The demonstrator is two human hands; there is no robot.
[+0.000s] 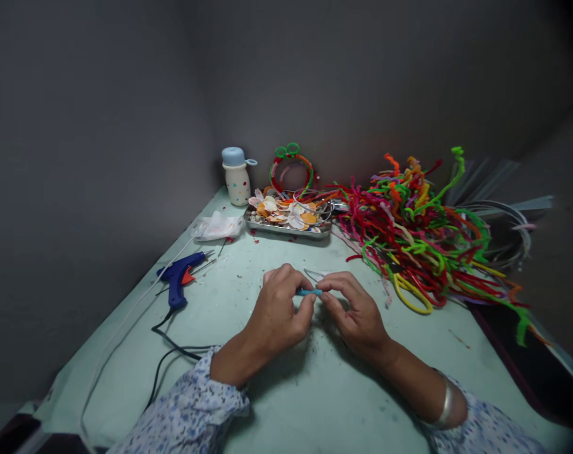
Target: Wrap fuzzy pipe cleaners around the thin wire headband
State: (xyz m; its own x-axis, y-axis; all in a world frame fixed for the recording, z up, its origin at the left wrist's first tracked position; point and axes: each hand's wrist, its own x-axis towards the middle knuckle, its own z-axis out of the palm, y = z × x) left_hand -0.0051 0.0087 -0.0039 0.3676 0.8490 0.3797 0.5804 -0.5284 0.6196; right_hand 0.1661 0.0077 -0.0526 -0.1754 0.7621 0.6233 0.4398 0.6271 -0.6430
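Observation:
Over the middle of the table, my left hand (283, 309) and my right hand (358, 315) come together, both closed. Between their fingertips is a short length of blue pipe cleaner (308, 292), pinched from each side by thumb and fingers. Most of it is hidden by the fingers. Just behind the fingertips shows a thin greyish loop or wire (311, 275); whether it joins the blue piece I cannot tell.
A blue glue gun (177, 277) with a black cord lies left. Behind stand a metal tray (286, 232) of flower pieces, a decorated headband (311, 171), a plastic bag (218, 227) and a bottle (238, 183). Colourful pipe cleaners (409, 221) heap at right, beside a dark flat object (518, 359).

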